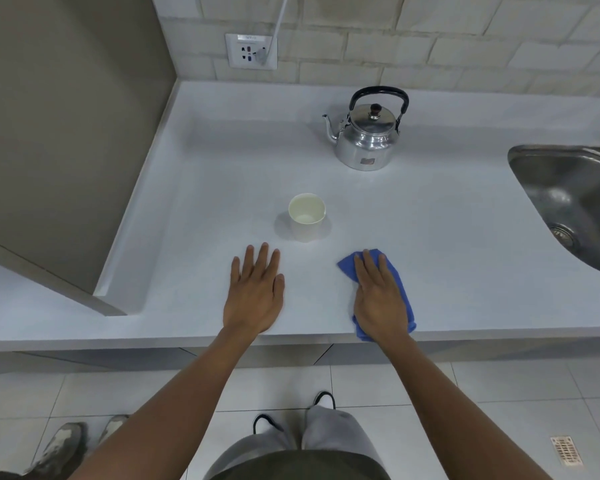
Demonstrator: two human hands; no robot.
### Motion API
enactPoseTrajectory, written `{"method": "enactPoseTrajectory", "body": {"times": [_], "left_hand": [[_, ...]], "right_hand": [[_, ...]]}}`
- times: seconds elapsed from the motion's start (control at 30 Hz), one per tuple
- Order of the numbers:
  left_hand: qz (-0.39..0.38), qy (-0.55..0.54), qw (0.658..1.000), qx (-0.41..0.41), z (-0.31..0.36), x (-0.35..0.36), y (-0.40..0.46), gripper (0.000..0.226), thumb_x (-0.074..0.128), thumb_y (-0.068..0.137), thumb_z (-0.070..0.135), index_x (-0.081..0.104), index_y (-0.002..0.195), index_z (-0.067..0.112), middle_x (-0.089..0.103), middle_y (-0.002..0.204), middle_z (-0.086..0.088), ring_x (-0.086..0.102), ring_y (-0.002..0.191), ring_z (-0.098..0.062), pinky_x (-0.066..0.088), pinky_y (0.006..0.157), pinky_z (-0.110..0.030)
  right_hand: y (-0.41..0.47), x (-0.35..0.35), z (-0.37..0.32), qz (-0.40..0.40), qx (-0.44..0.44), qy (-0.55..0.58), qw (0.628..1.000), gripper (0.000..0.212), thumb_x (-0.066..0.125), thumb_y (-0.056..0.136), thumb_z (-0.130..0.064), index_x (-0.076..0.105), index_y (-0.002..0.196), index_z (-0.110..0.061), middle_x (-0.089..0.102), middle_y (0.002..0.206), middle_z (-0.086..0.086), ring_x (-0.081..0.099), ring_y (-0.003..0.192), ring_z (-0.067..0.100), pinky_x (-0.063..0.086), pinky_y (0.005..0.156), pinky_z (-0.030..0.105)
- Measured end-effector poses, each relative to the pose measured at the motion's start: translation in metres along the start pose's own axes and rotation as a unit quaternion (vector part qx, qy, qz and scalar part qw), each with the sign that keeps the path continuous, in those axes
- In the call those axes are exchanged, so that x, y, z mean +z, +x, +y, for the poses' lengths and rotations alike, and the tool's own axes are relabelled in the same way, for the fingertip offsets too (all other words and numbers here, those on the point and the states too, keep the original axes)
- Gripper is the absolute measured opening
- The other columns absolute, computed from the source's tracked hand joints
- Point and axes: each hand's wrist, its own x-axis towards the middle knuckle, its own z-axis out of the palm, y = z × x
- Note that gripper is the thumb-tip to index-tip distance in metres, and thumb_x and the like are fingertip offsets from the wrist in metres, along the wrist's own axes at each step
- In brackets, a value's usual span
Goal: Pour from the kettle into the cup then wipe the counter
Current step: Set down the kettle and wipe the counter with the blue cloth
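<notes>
Pale grey stone-look counter fills the view, with one stainless steel sink basin at its right edge. One polished metal kettle with a black hoop handle stands upright well behind one small white paper cup, the two apart. One folded blue cloth lies near the front edge under the right hand, which presses flat and spread on it. The left hand rests flat and empty on bare counter, just in front of the cup. A wide wiping sweep could likely clip the light cup and tip it; whether it holds liquid is unclear.
</notes>
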Motion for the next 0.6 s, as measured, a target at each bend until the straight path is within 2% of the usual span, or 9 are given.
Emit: {"method": "enactPoseTrajectory", "body": {"times": [0.1,0.17,0.23,0.3,0.47,0.53,0.6], "left_hand": [[0.003,-0.007,1.000,0.001,0.000,-0.002,0.000,0.065,0.008,0.104,0.042,0.023,0.162,0.018,0.014,0.170,-0.006,0.006,0.157,-0.031,0.008,0.126,-0.053],[0.003,-0.001,1.000,0.002,0.001,-0.003,-0.001,0.065,0.007,0.104,0.042,0.024,0.162,0.018,0.015,0.170,-0.006,0.007,0.157,-0.031,0.008,0.127,-0.053],[0.001,0.001,1.000,-0.001,0.002,-0.003,-0.001,0.065,0.006,0.103,0.042,0.024,0.162,0.018,0.015,0.170,-0.006,0.007,0.157,-0.031,0.007,0.127,-0.052],[0.001,0.002,1.000,-0.003,0.002,-0.003,-0.001,0.065,0.006,0.103,0.042,0.024,0.161,0.018,0.016,0.170,-0.006,0.008,0.157,-0.031,0.007,0.127,-0.052],[0.001,0.004,1.000,0.002,0.001,-0.001,0.001,0.065,0.007,0.104,0.042,0.024,0.162,0.018,0.015,0.170,-0.006,0.008,0.157,-0.031,0.007,0.127,-0.052],[0.003,0.001,1.000,0.004,-0.001,0.000,0.001,0.065,0.007,0.104,0.043,0.024,0.162,0.017,0.015,0.170,-0.007,0.008,0.157,-0.031,0.008,0.127,-0.053],[0.008,-0.004,1.000,0.005,-0.002,0.000,0.000,0.065,0.009,0.104,0.044,0.026,0.161,0.017,0.016,0.170,-0.007,0.009,0.157,-0.031,0.009,0.127,-0.053]], "right_hand": [[-0.003,0.003,0.029,-0.027,0.002,-0.042,0.999,0.070,0.025,0.084,-0.023,0.025,0.151,-0.003,0.021,0.159,0.012,0.016,0.147,0.034,0.018,0.120,0.044],[0.013,0.008,0.049,-0.048,0.037,-0.078,0.995,0.067,0.019,0.086,-0.023,0.029,0.149,-0.002,0.019,0.160,0.011,0.014,0.147,0.032,0.015,0.120,0.042],[0.031,0.010,0.051,-0.068,0.066,-0.115,0.989,0.057,0.026,0.090,-0.021,0.042,0.140,-0.001,0.020,0.159,0.011,0.012,0.147,0.034,0.013,0.119,0.042],[0.043,0.011,0.041,-0.064,0.070,-0.128,0.987,0.051,0.036,0.090,-0.018,0.046,0.137,-0.001,0.021,0.159,0.011,0.011,0.147,0.036,0.013,0.119,0.042],[0.030,0.005,-0.003,-0.040,0.016,-0.068,0.997,0.073,0.057,0.084,-0.013,0.027,0.150,-0.003,0.022,0.159,0.012,0.017,0.146,0.038,0.022,0.118,0.045],[0.010,0.001,-0.012,-0.051,-0.017,-0.046,0.997,0.079,0.057,0.081,-0.014,0.024,0.151,-0.004,0.021,0.159,0.012,0.016,0.146,0.039,0.023,0.118,0.045],[-0.007,-0.002,-0.001,-0.052,-0.032,-0.026,0.998,0.074,0.044,0.082,-0.019,0.023,0.152,-0.005,0.021,0.159,0.012,0.017,0.146,0.036,0.024,0.118,0.045]]}}
